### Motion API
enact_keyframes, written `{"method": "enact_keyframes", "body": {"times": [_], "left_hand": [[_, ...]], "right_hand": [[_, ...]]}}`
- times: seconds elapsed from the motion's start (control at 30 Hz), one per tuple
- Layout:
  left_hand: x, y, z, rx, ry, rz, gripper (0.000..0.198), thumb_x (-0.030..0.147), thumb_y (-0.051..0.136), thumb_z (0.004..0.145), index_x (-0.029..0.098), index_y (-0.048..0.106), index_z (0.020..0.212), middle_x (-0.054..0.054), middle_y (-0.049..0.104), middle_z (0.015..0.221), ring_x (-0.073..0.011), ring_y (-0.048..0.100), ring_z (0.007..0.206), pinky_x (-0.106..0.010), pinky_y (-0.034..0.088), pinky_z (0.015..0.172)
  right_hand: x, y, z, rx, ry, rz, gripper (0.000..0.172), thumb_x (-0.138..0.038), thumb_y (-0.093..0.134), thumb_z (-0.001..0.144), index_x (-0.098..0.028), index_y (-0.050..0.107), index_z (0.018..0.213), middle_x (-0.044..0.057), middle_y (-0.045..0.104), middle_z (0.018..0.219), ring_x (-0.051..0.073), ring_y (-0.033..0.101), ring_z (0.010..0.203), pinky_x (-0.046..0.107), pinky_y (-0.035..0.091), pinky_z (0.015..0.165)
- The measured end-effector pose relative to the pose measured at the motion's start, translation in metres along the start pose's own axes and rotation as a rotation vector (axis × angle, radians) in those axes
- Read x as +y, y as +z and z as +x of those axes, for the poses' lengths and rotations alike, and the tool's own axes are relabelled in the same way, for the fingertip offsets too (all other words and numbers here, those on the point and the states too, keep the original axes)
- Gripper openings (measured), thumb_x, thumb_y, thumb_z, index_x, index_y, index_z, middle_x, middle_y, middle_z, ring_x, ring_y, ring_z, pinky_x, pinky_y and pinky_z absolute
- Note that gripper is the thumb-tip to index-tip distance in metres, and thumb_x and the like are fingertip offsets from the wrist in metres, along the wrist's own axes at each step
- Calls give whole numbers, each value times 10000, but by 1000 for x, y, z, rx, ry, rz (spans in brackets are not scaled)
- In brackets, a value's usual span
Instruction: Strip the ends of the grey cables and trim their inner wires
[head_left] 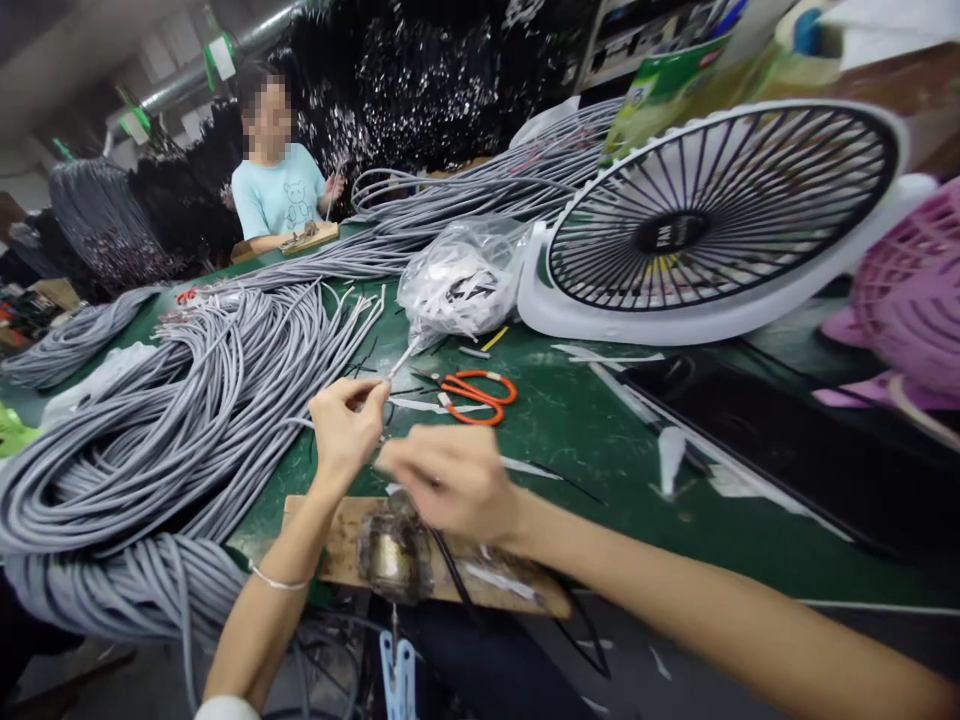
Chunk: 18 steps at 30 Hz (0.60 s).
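My left hand [347,428] is closed in a pinch on a thin grey cable [401,362], whose pale end points up and away past the fingers. Close beside it on the right is my right hand [457,480], blurred, its fingers curled together; whatever it may hold is hidden. Below both hands a small metal motor-like device [394,555] sits on a wooden board [341,535] at the table's near edge. Orange-handled scissors [480,395] lie just beyond my hands on the green table [555,420].
Grey cables [202,400] lie in large coils at left. A clear plastic bag [461,285] of white pieces stands ahead, beside a white fan [705,220]. A dark flat panel [765,430] and a pink fan [915,290] are at right. Across the table sits a person [289,195].
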<state>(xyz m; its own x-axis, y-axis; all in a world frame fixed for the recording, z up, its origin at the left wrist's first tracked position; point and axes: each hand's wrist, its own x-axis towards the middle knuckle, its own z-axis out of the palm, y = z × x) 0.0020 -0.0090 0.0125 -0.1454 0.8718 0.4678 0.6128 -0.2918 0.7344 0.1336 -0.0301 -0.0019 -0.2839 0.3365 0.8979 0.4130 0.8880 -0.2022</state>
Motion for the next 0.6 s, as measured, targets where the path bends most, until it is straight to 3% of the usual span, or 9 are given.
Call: {"method": "enact_keyframes", "body": {"times": [0.1, 0.17, 0.43, 0.6], "left_hand": [[2, -4, 1, -18, -16, -129, 205, 264, 560, 757, 122, 704, 725, -40, 667, 635, -116, 570, 552, -212, 421, 515], [5, -6, -1, -44, 13, -148, 234, 281, 538, 778, 117, 700, 733, -32, 652, 613, -110, 557, 540, -206, 410, 504], [13, -8, -7, -79, 102, -111, 254, 281, 518, 809, 125, 692, 710, -10, 588, 552, -90, 494, 500, -202, 385, 486], [12, -6, -8, -62, 92, -167, 183, 269, 578, 764, 133, 691, 715, -22, 626, 600, -105, 540, 533, -205, 410, 495]], "right_hand": [[14, -3, 2, 96, 267, -76, 214, -188, 500, 836, -162, 608, 654, 2, 567, 533, 88, 477, 461, 208, 359, 478], [23, -5, 4, 107, 354, -78, 221, -211, 504, 837, -161, 603, 646, -11, 545, 522, 82, 452, 444, 203, 353, 472], [23, -3, 5, 42, 419, -3, 240, -244, 494, 842, -151, 626, 664, -5, 550, 536, 80, 431, 449, 208, 330, 464], [22, -4, 6, 27, 559, 128, 266, -287, 496, 828, -151, 629, 642, -7, 545, 499, 81, 407, 435, 212, 329, 451]]}}
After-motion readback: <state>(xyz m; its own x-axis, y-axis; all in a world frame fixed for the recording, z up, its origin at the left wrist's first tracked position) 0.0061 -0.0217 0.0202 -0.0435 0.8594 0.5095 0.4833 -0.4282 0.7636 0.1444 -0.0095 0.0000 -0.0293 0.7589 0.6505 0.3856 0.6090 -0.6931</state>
